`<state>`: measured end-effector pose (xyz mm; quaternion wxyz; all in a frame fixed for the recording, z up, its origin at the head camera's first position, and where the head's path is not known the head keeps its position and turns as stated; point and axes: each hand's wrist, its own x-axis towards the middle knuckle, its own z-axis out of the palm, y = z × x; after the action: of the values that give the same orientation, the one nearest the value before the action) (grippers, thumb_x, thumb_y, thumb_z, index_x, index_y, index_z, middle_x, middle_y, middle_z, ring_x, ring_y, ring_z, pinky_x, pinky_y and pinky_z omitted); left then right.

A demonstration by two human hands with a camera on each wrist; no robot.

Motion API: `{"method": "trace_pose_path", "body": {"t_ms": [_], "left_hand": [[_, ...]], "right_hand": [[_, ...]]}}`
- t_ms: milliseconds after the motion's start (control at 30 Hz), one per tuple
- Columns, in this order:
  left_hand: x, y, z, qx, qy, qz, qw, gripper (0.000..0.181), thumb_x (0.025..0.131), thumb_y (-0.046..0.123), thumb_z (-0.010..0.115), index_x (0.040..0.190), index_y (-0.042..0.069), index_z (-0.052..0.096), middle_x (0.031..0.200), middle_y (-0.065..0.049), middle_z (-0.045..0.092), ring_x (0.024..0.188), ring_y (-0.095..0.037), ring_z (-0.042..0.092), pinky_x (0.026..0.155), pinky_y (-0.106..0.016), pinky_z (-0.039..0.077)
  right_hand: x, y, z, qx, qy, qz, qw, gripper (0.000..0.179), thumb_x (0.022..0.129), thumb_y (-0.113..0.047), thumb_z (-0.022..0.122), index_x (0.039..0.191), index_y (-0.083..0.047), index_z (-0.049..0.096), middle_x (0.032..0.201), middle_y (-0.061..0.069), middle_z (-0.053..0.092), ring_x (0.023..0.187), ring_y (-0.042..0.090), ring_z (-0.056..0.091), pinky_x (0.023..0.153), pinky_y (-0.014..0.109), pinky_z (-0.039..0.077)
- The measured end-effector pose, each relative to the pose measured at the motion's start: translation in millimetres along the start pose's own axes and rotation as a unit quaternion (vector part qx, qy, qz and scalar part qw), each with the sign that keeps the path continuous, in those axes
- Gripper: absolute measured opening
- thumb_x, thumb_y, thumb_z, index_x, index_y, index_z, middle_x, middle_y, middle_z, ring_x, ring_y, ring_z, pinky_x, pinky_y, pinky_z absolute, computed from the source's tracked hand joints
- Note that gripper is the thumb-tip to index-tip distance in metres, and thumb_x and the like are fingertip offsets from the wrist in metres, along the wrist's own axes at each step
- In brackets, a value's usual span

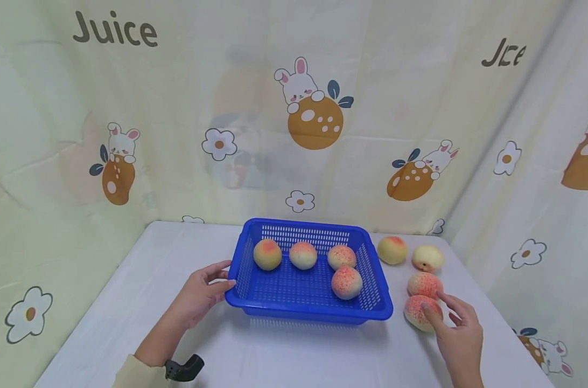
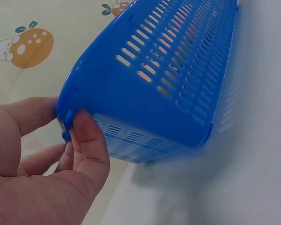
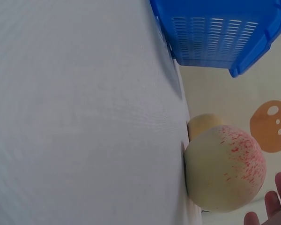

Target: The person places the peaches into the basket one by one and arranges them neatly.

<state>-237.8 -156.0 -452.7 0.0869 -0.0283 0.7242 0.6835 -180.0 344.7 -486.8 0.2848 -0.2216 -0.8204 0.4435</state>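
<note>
My left hand (image 1: 203, 293) pinches the left rim of a blue plastic basket (image 1: 294, 308). The left wrist view shows thumb and fingers (image 2: 91, 150) on both sides of that rim. Inside the basket are several peaches, among them a yellowish peach (image 1: 267, 255) at the left and a speckled peach (image 1: 347, 282) near the front right. To the basket's right, my right hand (image 1: 460, 330) is over the nearest speckled peach (image 1: 422, 312), its thumb overlapping it in the head view. In the right wrist view, the fingertips (image 3: 273, 202) are spread beside a peach (image 3: 225, 168), with a gap between.
Behind the nearest peach on the right are another speckled peach (image 1: 424, 284), a pale yellow peach (image 1: 427, 258) and a yellow-red peach (image 1: 392, 250). A white cloth covers the table (image 1: 274, 355). A printed curtain (image 1: 255, 178) hangs behind and along the sides.
</note>
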Motion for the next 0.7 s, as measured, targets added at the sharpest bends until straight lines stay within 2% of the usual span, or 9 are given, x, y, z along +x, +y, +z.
{"method": "trace_pose_path", "body": {"t_ms": [67, 133, 267, 333, 433, 533, 600, 700], "left_hand": [[0.5, 0.1, -1.2, -0.007, -0.004, -0.004, 1.0, 0.06, 0.097, 0.011, 0.07, 0.153, 0.012, 0.047, 0.131, -0.019, 0.055, 0.102, -0.021, 0.068, 0.09, -0.034, 0.061], [1.1, 0.0, -2.2, -0.011, -0.007, -0.006, 0.9999, 0.061, 0.097, 0.01, 0.07, 0.153, 0.012, 0.047, 0.13, -0.019, 0.055, 0.101, -0.021, 0.069, 0.089, -0.034, 0.061], [1.4, 1.3, -3.0, -0.017, -0.012, -0.01, 0.9997, 0.063, 0.096, 0.009, 0.071, 0.154, 0.012, 0.046, 0.13, -0.019, 0.056, 0.102, -0.022, 0.07, 0.09, -0.036, 0.061], [1.1, 2.1, -3.3, -0.019, -0.016, -0.011, 0.9996, 0.064, 0.096, 0.008, 0.071, 0.154, 0.011, 0.046, 0.13, -0.02, 0.055, 0.102, -0.022, 0.069, 0.09, -0.037, 0.061], [0.8, 3.1, -3.9, -0.022, -0.02, -0.012, 0.9995, 0.064, 0.095, 0.007, 0.071, 0.154, 0.011, 0.045, 0.13, -0.02, 0.055, 0.102, -0.022, 0.069, 0.09, -0.037, 0.061], [0.9, 3.4, -4.8, -0.022, -0.022, -0.014, 0.9994, 0.065, 0.095, 0.006, 0.071, 0.154, 0.012, 0.045, 0.13, -0.019, 0.054, 0.102, -0.022, 0.069, 0.09, -0.036, 0.061], [1.3, 3.2, -5.4, -0.024, -0.024, -0.015, 0.9993, 0.065, 0.095, 0.006, 0.072, 0.154, 0.012, 0.046, 0.13, -0.019, 0.054, 0.101, -0.022, 0.069, 0.089, -0.036, 0.062], [2.2, 2.8, -6.0, -0.026, -0.028, -0.018, 0.9991, 0.066, 0.094, 0.006, 0.073, 0.154, 0.012, 0.045, 0.13, -0.019, 0.054, 0.1, -0.021, 0.068, 0.087, -0.035, 0.062]], "right_hand": [[1.0, -0.5, -0.6, -0.01, -0.015, 0.012, 0.9998, 0.057, 0.089, -0.036, 0.081, 0.136, -0.008, 0.065, 0.14, 0.01, 0.055, 0.123, 0.01, 0.048, 0.109, 0.053, 0.045], [2.1, -0.6, -1.7, -0.017, -0.034, 0.022, 0.999, 0.062, 0.09, -0.039, 0.079, 0.139, -0.007, 0.062, 0.145, 0.015, 0.052, 0.132, 0.025, 0.046, 0.109, 0.059, 0.042], [4.5, 0.1, -3.9, -0.027, -0.07, 0.04, 0.9964, 0.067, 0.092, -0.041, 0.077, 0.145, -0.005, 0.056, 0.151, 0.022, 0.045, 0.138, 0.041, 0.041, 0.109, 0.059, 0.039], [5.5, 1.2, -4.1, -0.032, -0.083, 0.051, 0.9947, 0.07, 0.091, -0.042, 0.077, 0.147, -0.006, 0.054, 0.153, 0.023, 0.043, 0.138, 0.042, 0.041, 0.104, 0.053, 0.041], [7.8, 4.3, -3.9, -0.041, -0.104, 0.061, 0.9918, 0.078, 0.088, -0.046, 0.079, 0.149, -0.006, 0.052, 0.154, 0.024, 0.041, 0.138, 0.041, 0.041, 0.094, 0.038, 0.044], [10.2, 7.5, -3.2, -0.054, -0.123, 0.065, 0.9889, 0.085, 0.084, -0.047, 0.083, 0.15, -0.005, 0.05, 0.153, 0.026, 0.04, 0.136, 0.04, 0.042, 0.084, 0.027, 0.041], [11.3, 8.7, -2.5, -0.059, -0.134, 0.067, 0.987, 0.09, 0.081, -0.048, 0.085, 0.151, -0.005, 0.048, 0.153, 0.027, 0.039, 0.136, 0.041, 0.042, 0.082, 0.029, 0.043], [12.9, 9.6, -0.7, -0.063, -0.143, 0.072, 0.9851, 0.095, 0.078, -0.049, 0.087, 0.152, -0.005, 0.046, 0.153, 0.029, 0.036, 0.136, 0.043, 0.04, 0.087, 0.039, 0.045]]}}
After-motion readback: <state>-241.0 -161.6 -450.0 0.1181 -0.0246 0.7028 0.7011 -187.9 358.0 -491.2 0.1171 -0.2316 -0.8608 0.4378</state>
